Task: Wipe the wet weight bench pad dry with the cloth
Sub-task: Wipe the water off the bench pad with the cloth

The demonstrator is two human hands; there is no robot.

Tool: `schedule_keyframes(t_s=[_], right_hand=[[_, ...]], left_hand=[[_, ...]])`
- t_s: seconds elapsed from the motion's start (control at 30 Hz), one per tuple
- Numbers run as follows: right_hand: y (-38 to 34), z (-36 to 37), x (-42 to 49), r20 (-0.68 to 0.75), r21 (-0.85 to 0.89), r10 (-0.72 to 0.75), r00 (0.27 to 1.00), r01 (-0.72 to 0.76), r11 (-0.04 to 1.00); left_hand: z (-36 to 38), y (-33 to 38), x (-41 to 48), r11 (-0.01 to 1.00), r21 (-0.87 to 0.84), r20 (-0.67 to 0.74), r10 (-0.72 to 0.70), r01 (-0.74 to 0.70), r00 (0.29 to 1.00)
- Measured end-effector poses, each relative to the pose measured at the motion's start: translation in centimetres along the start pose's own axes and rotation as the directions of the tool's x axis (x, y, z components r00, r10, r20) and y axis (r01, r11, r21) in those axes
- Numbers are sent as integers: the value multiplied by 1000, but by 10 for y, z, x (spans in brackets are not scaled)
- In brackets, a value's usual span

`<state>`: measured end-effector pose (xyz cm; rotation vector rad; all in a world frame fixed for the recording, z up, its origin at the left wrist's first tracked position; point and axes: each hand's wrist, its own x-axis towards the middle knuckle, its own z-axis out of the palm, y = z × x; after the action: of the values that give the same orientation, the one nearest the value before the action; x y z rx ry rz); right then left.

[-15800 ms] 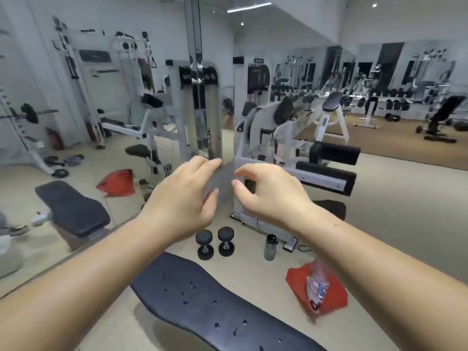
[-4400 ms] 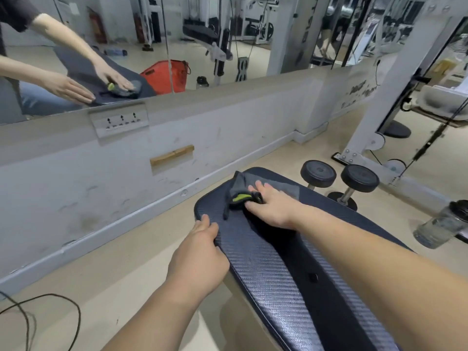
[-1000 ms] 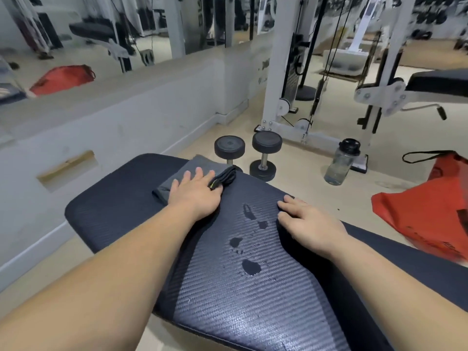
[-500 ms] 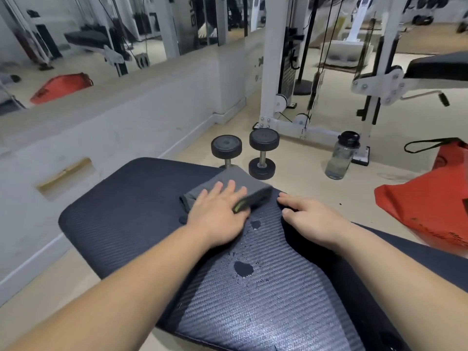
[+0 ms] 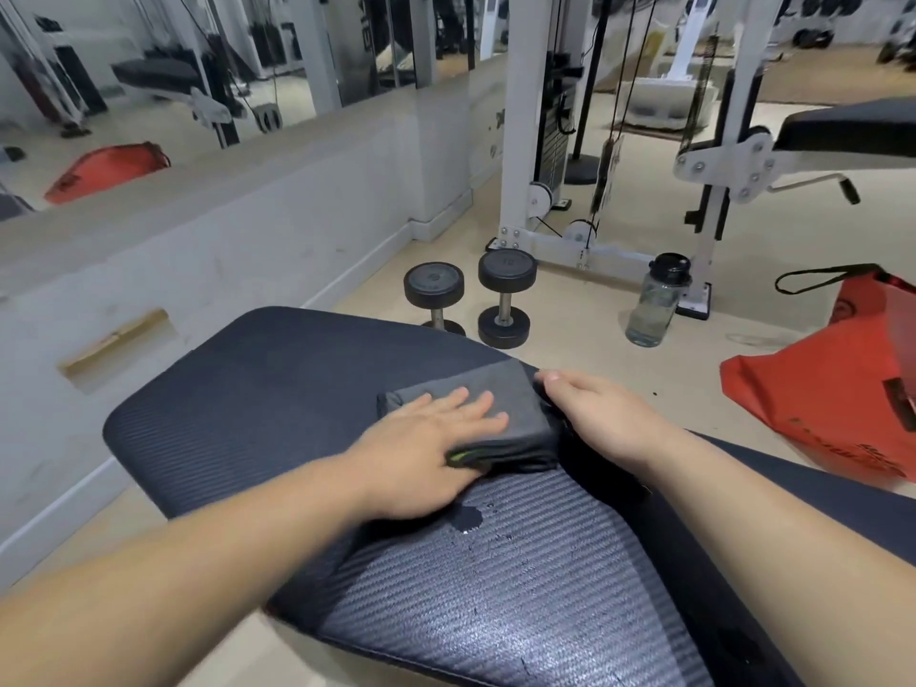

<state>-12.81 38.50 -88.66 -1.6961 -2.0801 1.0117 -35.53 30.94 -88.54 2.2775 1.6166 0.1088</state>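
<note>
The dark ribbed weight bench pad (image 5: 257,399) fills the lower middle of the view. A folded grey cloth (image 5: 515,414) with a green tag lies on the pad near its right edge. My left hand (image 5: 426,448) presses flat on the cloth, fingers spread. My right hand (image 5: 600,414) rests palm down on the pad's right edge, touching the cloth's right side. One water drop (image 5: 466,519) with small specks around it sits on the pad just below my left hand.
Two black dumbbells (image 5: 471,300) stand on the floor beyond the pad. A clear water bottle (image 5: 654,307) is right of them, and a red bag (image 5: 832,389) lies at far right. A white cable machine frame (image 5: 525,141) and a low mirrored wall (image 5: 248,215) stand behind.
My left hand has slid the cloth to the right across the pad, over the upper water drops, up to my right hand. Fewer drops show now; the right hand has stayed put.
</note>
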Motion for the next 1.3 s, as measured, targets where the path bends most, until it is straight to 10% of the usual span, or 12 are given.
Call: schedule_keyframes(t_s=[0.23,0.47,0.63,0.87,1.07,1.3], right_hand=[[-9,-1,-7,60,-114,-11,998,18,993],[-4,5,-1,47,-159,-64,997,70,985],[-4,5,-1,75,-185,-60,995,73,980],[-6,7,0,41,-226,-65,997,72,972],[-12,12,-13,13,-354,-124,992,121,927],[-28,14,-26,-30,-425,-205,978,173,889]], left_hand=[[-1,-9,33,951,-65,-145,-309,303,940],[-6,-8,-23,999,-11,64,52,-51,997],[-9,-15,7,940,-76,-122,-341,333,932],[3,-1,-55,1000,-8,15,7,-7,1000],[7,-6,-42,934,-52,-168,-358,354,919],[3,-8,-95,999,12,34,-31,31,999]])
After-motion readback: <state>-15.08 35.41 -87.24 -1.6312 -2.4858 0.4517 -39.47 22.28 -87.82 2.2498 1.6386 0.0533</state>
